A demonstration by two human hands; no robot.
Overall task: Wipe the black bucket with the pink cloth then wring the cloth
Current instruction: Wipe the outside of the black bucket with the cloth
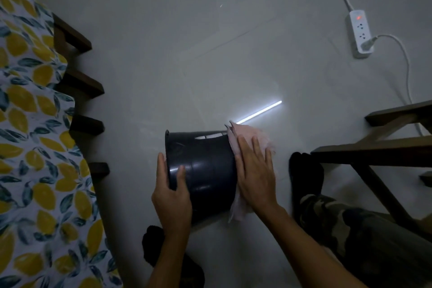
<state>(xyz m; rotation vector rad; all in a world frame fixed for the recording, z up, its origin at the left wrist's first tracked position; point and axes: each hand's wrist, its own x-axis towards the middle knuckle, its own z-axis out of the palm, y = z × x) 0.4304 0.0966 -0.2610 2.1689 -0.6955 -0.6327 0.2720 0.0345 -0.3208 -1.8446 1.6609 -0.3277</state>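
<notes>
The black bucket (203, 170) lies tipped on its side above the pale floor (210, 54). Our left hand (171, 196) grips its rim, fingers curled round. Our right hand (256, 175), fingers spread flat, presses the pink cloth (243, 133) against its base.

Both forearms are bare to the lower edge of the view, with no sleeve, watch or ring to be seen on the left hand (171, 199) or the right hand (256, 175). The right leg wears loose camouflage-patterned trousers (364, 236) in dark green, olive and pale blotches. Each foot is covered by a plain black sock (306, 170), the other dark sock (153, 245) partly hidden behind the left forearm.
</notes>
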